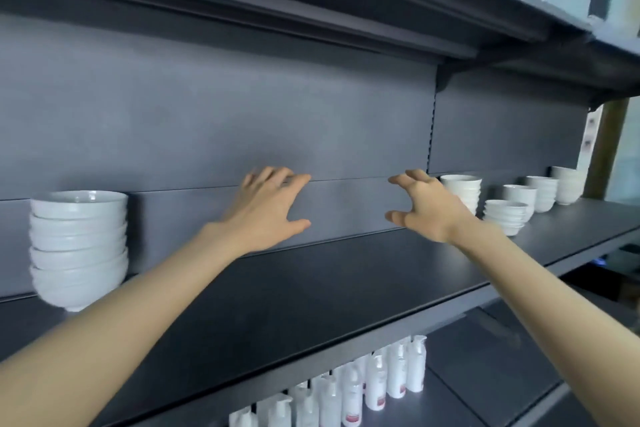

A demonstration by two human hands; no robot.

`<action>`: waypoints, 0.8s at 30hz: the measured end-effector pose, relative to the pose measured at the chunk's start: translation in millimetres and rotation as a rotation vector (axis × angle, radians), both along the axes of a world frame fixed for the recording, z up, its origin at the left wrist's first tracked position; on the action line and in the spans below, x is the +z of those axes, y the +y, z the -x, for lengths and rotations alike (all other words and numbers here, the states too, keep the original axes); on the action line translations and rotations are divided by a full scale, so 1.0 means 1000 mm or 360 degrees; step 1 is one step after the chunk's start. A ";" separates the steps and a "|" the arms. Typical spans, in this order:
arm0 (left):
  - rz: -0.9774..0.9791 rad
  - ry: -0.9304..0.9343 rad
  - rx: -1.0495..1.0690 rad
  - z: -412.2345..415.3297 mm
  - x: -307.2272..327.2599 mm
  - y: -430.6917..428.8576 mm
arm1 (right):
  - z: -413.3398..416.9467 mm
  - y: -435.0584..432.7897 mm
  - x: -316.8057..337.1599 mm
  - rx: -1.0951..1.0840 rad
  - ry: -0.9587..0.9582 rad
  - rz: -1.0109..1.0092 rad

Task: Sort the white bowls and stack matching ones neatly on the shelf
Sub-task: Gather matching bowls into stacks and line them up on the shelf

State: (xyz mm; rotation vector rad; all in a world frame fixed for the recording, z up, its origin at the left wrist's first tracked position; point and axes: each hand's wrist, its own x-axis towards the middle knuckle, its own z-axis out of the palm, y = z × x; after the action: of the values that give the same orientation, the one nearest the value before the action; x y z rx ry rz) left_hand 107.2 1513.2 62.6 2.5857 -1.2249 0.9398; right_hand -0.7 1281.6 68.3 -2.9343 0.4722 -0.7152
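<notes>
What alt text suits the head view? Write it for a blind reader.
A person's left hand and right hand reach, holding nothing, above a dark shelf. A tall stack of white bowls stands at the left; several shorter stacks line the right. White bottles stand one shelf down.

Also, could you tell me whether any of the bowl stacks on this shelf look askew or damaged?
The tall stack at the left end of the shelf looks uneven: its bowls nest at slightly different tilts, so the sides waver. The shorter stacks on the right look tidy. Nothing appears broken or spilled.
</notes>
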 end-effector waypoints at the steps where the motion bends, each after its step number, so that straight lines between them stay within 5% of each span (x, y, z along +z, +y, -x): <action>1: 0.0001 0.0026 -0.0015 0.006 -0.003 -0.020 | 0.009 -0.019 -0.003 -0.0016 0.0013 0.0000; 12: -0.0027 0.0053 -0.0171 0.049 -0.002 -0.214 | 0.078 -0.194 0.000 -0.0147 0.0029 0.0036; 24: -0.0031 -0.0057 -0.0300 0.009 -0.009 -0.374 | 0.047 -0.344 -0.005 -0.0227 -0.0019 0.0063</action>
State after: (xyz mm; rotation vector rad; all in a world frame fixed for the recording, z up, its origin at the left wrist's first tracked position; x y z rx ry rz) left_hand 98.5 1139.3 53.9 2.4241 -1.4631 0.9442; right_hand -48.0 937.4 63.0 -2.9541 0.6793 -0.7661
